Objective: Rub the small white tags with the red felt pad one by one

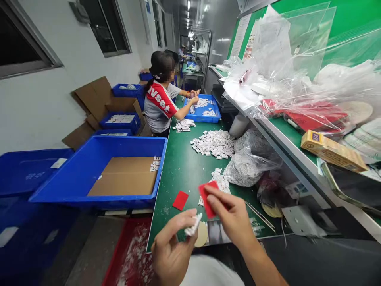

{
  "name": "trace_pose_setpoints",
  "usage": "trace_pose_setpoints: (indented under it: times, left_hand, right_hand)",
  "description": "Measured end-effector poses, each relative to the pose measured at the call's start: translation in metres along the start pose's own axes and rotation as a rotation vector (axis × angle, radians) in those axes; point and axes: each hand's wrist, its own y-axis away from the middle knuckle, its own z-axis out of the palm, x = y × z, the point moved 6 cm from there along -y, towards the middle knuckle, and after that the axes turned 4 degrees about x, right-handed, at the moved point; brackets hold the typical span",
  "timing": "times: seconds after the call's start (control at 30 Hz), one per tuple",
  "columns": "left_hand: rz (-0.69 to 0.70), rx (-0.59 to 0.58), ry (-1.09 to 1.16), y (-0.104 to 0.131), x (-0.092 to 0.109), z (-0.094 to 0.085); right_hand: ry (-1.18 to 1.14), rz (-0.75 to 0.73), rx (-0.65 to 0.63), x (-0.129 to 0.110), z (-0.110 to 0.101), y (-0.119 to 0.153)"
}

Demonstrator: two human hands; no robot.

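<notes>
Between the thumb and fingers of my left hand (174, 248) is a small white plastic piece (193, 225), held above the table's near edge. My right hand (230, 214) pinches a red square sheet (208, 198) and holds it up over the table. Another red square (180, 200) lies flat on the green table (178, 171), beyond my left hand. Part of a small pile of white pieces (218, 178) shows behind the sheet in my right hand. A round cream disc (201, 234) sits below and between my hands, partly covered.
A blue bin (101, 198) lined with cardboard stands left of the table. Tweezers (260, 216) lie right of my right hand. Farther back are a large heap of white pieces (212, 143), a plastic bag (242, 169) and a co-worker (160, 99) at a blue tray (204, 118). A shelf (285, 153) overhangs the right.
</notes>
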Motion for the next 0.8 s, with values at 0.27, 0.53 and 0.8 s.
trace_pose_setpoints:
  times: [0.27,0.53,0.8]
  left_hand:
    - [-0.004,0.101,0.246,-0.004,0.0,-0.001]
    - [-1.015,0.095,0.915,-0.002,-0.032,0.016]
    - [-1.42,-0.057,1.059,0.019,-0.021,0.037]
  right_hand:
    - [-0.004,-0.084,0.009,-0.013,0.003,0.006]
    - [0.105,-0.307,0.272,-0.018,-0.011,0.003]
    - [0.168,-0.576,-0.005,-0.028,0.003,0.019]
